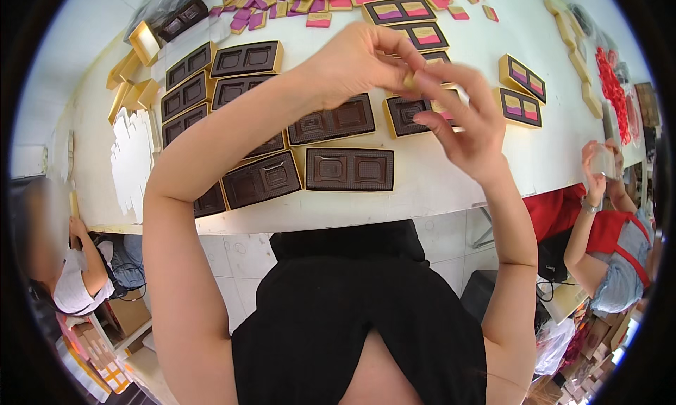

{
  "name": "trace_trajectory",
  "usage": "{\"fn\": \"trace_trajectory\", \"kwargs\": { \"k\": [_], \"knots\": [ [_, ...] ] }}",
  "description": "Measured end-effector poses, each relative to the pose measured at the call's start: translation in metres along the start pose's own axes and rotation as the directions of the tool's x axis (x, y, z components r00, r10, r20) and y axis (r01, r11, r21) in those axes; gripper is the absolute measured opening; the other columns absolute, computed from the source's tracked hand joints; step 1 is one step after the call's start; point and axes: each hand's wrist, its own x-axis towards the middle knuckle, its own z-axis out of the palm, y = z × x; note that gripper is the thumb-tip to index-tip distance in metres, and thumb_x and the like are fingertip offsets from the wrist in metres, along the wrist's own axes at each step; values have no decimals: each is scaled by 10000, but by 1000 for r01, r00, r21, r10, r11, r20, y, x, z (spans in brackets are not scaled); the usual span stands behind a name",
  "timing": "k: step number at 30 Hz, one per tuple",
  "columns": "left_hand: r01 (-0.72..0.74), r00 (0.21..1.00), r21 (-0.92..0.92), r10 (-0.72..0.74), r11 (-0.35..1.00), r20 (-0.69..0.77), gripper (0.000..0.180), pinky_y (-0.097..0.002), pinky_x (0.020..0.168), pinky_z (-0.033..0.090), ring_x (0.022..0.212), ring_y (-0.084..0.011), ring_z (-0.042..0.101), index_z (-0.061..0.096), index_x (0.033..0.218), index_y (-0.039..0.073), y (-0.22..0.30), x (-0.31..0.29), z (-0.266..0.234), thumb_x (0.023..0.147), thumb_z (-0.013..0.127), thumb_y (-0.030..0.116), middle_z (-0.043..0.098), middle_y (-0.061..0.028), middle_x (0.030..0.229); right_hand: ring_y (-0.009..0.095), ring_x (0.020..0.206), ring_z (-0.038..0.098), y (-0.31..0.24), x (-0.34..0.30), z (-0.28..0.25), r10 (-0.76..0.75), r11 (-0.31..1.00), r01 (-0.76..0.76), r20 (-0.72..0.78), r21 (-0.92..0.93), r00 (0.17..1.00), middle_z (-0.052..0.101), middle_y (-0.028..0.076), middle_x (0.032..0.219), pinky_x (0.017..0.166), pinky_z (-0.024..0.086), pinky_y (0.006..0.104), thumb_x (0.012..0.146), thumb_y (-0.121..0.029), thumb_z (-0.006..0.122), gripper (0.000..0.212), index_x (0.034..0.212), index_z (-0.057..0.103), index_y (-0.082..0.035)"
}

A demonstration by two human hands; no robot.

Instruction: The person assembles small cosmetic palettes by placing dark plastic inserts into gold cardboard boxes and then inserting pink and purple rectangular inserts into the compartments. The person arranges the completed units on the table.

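My left hand point(362, 61) reaches over the table with its fingers closed on a small gold-coloured packet point(409, 81), mostly hidden by the fingers. Close beside it is my right hand point(466, 116), its fingertips at the packet and its thumb held apart from the fingers. Under the hands lies a gold-edged box with a dark two-compartment insert point(407, 115). Its left compartment is bare, and a pink and gold packet point(445, 104) shows in the right one, partly covered by my right hand.
Several boxes with bare dark inserts point(350, 169) cover the table's left and middle. Filled boxes point(521, 107) lie right and behind. Loose pink, purple and gold packets point(296, 2) are heaped at the back. A person point(607, 229) works at right, another point(81, 264) at left.
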Motion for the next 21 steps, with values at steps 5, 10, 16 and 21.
{"fn": "trace_trajectory", "kwargs": {
  "k": [5,10,16,21],
  "knots": [
    [-52,988,412,108,909,-114,319,-328,925,563,1076,-189,673,652,1187,25,-14,0,0,877,632,-44,689,-100,1156,256,840,657,1,-37,11,-199,924,209,63,-321,978,668,133,998,632,551,303,647,17,713,380,1023,693,64],
    [-154,955,841,295,519,-8,331,-372,984,506,1168,-247,632,632,1220,24,-14,-3,-14,898,665,91,661,-113,1268,287,930,655,-14,-56,29,8,915,58,161,-399,987,673,135,1067,753,557,367,756,-30,719,364,1108,671,49],
    [-184,958,903,278,388,76,374,-401,1038,453,1226,-326,577,606,1260,27,-25,-12,-20,925,647,187,584,-138,1369,316,1306,474,-26,-64,24,187,890,-22,321,-456,928,554,115,1376,1087,337,511,899,-352,636,514,1270,596,2],
    [-146,946,959,319,242,64,664,-459,1139,338,1422,-390,334,423,1464,91,-29,13,-41,912,664,370,358,-179,1547,357,1433,336,-17,-63,13,257,911,-68,432,-407,864,473,113,1481,1146,168,632,942,-501,531,589,1347,564,-74]
  ]
}}
